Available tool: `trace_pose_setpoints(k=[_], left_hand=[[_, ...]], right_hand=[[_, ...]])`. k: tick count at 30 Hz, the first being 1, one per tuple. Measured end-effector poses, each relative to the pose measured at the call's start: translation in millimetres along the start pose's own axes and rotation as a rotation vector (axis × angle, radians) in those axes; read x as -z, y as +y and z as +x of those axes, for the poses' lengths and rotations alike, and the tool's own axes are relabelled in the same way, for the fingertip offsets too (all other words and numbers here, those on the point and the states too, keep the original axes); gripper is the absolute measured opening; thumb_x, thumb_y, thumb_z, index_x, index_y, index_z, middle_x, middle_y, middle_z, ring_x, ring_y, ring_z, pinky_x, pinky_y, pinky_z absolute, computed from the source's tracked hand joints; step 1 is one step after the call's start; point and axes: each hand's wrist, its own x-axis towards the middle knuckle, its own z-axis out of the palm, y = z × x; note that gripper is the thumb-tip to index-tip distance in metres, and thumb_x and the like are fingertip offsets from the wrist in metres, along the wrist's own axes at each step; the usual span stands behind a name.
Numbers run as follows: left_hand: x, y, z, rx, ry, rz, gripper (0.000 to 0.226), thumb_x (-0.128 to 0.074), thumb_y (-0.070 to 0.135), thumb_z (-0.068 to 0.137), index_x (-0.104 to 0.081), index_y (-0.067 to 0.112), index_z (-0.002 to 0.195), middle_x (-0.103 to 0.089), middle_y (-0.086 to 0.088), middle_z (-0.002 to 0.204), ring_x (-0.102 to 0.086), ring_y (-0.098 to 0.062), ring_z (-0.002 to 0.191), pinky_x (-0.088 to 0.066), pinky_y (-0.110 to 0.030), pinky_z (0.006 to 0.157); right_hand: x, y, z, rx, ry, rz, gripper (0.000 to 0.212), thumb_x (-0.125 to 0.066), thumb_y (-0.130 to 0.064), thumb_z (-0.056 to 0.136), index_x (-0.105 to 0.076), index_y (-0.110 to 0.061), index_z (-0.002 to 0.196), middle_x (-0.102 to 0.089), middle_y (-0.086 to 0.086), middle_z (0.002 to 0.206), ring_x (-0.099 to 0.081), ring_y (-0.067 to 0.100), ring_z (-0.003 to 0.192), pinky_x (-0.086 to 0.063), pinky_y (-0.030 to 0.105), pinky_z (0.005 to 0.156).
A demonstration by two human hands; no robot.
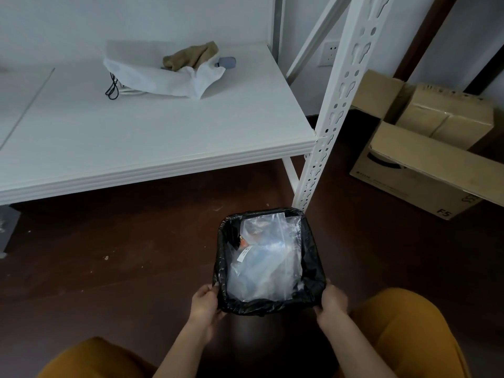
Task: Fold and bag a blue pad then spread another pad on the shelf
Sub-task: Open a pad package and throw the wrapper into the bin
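Black-lined bin (270, 305) beside shelf (163, 132) post: your left hand (205, 301), right hand (333, 300) both gripping rim, clear plastic bag (268, 264) inside.

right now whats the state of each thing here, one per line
left hand: grips the bin's left rim
right hand: grips the bin's right rim
bin: upright on the floor, black liner folded over its rim
clear plastic bag: crumpled inside the bin
white drawstring bag: lying open on the shelf
cardboard box: flaps open

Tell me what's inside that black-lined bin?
The bin holds crumpled clear plastic bags, something bluish and an orange bit showing through. Whatever lies underneath is covered.
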Motion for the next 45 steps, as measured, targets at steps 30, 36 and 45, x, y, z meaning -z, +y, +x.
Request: trace_pose_setpoints(k=[30, 36, 45], left_hand=[[9, 3, -27, -0.347, 0.240, 0.669, 0.007, -0.043, -0.001, 0.084, -0.045, 0.005, 0.085, -0.055, -0.014, 0.083, -0.051, -0.030, 0.074, -0.036, -0.030, 0.061], [10, 7, -33, -0.464, 0.263, 0.674, 0.011, -0.050, -0.001, 0.084, -0.047, 0.006, 0.093, -0.056, -0.008, 0.083, -0.050, -0.023, 0.074, -0.038, -0.030, 0.066], [-6, 12, -41, -0.735, 0.181, 0.860, 0.022, -0.046, 0.005, 0.089, -0.047, 0.019, 0.105, -0.054, 0.000, 0.067, -0.050, -0.015, 0.058, -0.033, -0.025, 0.048]], right_hand=[[2, 28, -40, 0.461, 0.174, -0.601, 0.027, -0.049, 0.011, 0.081, -0.037, -0.007, 0.098, -0.058, 0.014, 0.081, -0.062, 0.029, 0.067, -0.042, 0.029, 0.053], [1, 26, -41, 0.569, 0.174, -0.643, 0.027, -0.045, 0.012, 0.081, -0.039, -0.008, 0.100, -0.055, 0.010, 0.077, -0.060, 0.029, 0.064, -0.045, 0.030, 0.053], [-4, 34, -56, 0.857, 0.144, -1.092, 0.032, -0.053, 0.001, 0.084, -0.034, -0.020, 0.099, -0.046, 0.001, 0.098, -0.060, 0.029, 0.074, -0.040, 0.032, 0.059]])
